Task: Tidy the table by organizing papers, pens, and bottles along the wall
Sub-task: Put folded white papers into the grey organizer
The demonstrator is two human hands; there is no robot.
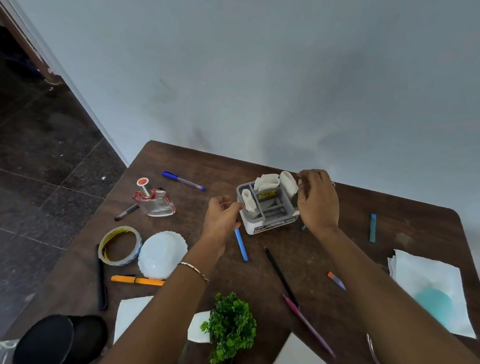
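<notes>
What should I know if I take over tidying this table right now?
Hands: left grip holds the organizer at its left rim; right grip holds its right side.
Where: the organizer sits near the wall, with rolled papers inside.
Done: only those papers are stowed; the blue pen lies near the wall.
Left: the glass bottle, orange pen, light-blue pen, black pencil, purple pen and loose papers lie scattered.

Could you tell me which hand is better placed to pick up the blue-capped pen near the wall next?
Probably left: the left hand is nearer the pen; the right hand sits beyond the organizer.
</notes>
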